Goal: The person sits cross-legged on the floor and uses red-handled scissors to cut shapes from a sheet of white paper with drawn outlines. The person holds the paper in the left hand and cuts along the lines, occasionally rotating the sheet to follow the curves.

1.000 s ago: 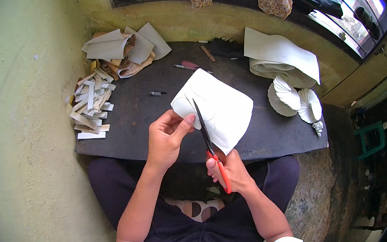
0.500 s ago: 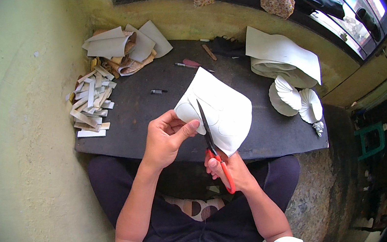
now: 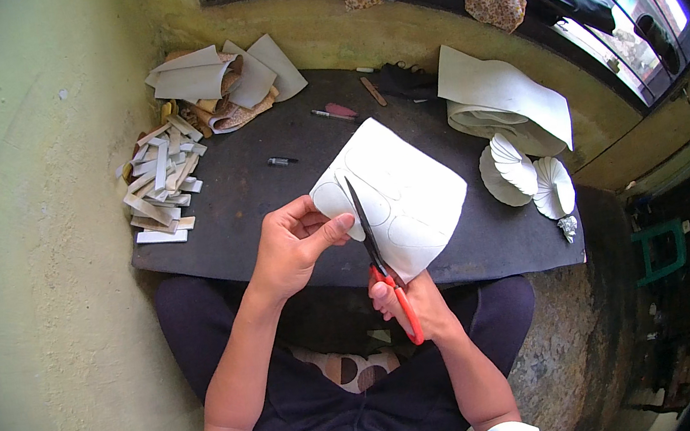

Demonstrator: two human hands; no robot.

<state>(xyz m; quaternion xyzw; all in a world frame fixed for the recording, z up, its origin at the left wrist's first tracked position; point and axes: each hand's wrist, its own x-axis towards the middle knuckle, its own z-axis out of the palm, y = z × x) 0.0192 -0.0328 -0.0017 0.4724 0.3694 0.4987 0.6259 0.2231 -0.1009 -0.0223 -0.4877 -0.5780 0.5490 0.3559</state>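
White sheet held above table's near edge, left hand pinching its left rim. Scissors clamped in right hand, blades pointing away, into sheet from below.

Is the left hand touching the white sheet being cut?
Touching. The head view shows the left hand pinching the edge of the white sheet, thumb lying on top, while the scissors in the right hand cut it.
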